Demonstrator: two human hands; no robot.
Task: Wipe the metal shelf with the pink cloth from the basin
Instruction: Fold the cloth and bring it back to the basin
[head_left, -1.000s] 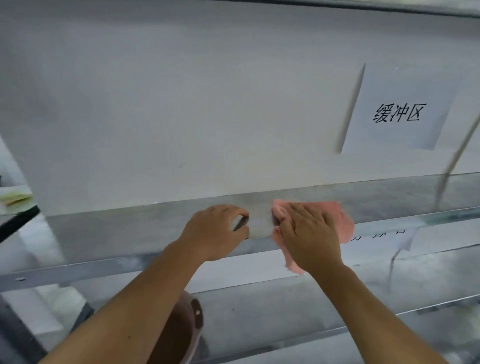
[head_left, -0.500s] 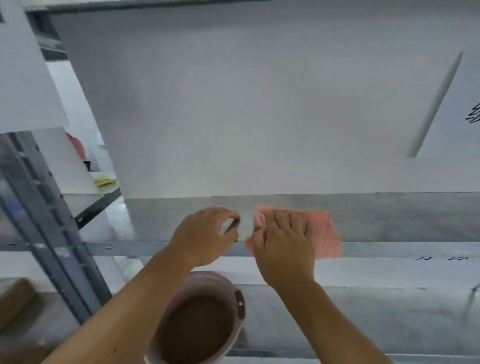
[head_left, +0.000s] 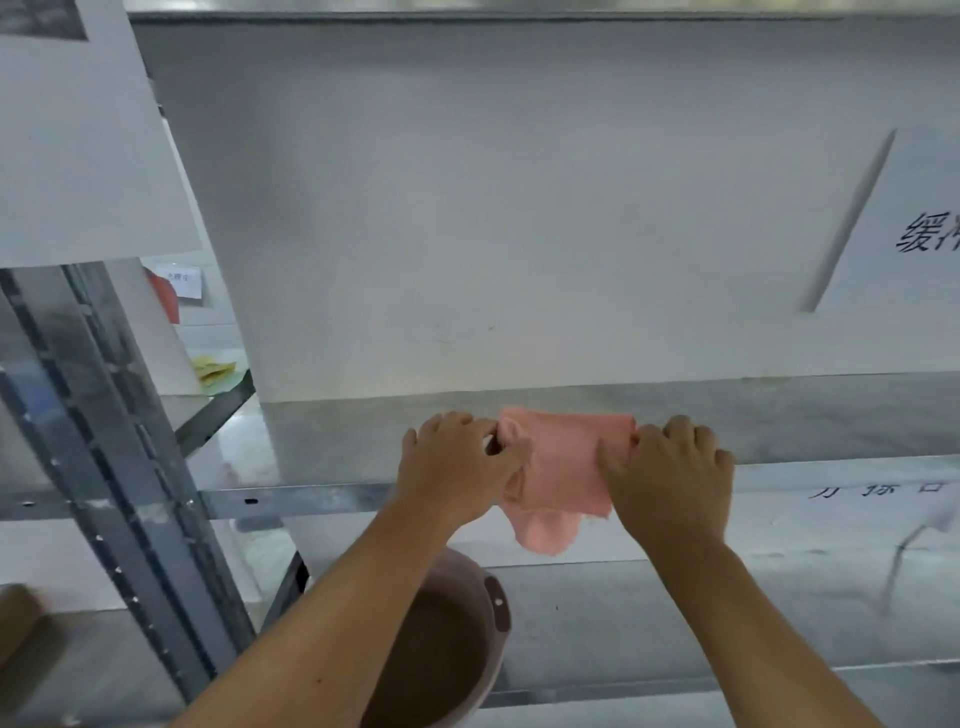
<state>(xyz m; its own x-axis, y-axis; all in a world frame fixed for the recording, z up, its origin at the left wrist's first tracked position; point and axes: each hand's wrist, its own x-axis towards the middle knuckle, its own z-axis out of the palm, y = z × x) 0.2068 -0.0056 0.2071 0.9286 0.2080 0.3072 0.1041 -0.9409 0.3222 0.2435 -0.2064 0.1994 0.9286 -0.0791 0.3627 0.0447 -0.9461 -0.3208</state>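
The pink cloth (head_left: 563, 467) lies spread on the metal shelf (head_left: 805, 426), its lower part hanging over the shelf's front edge. My left hand (head_left: 457, 467) pinches the cloth's left edge. My right hand (head_left: 670, 473) grips its right edge. The two hands hold the cloth stretched between them. Below, on a lower shelf, stands the pink basin (head_left: 452, 639), partly hidden by my left forearm.
A white wall panel (head_left: 519, 208) rises behind the shelf, with a paper sign (head_left: 914, 228) at the right. A metal upright post (head_left: 104, 467) stands at the left. A yellow cloth (head_left: 215, 369) lies on a neighbouring shelf at the left.
My left hand has taken the cloth's left edge and my right hand has shifted to its right edge. The cloth is now opened wider between them.
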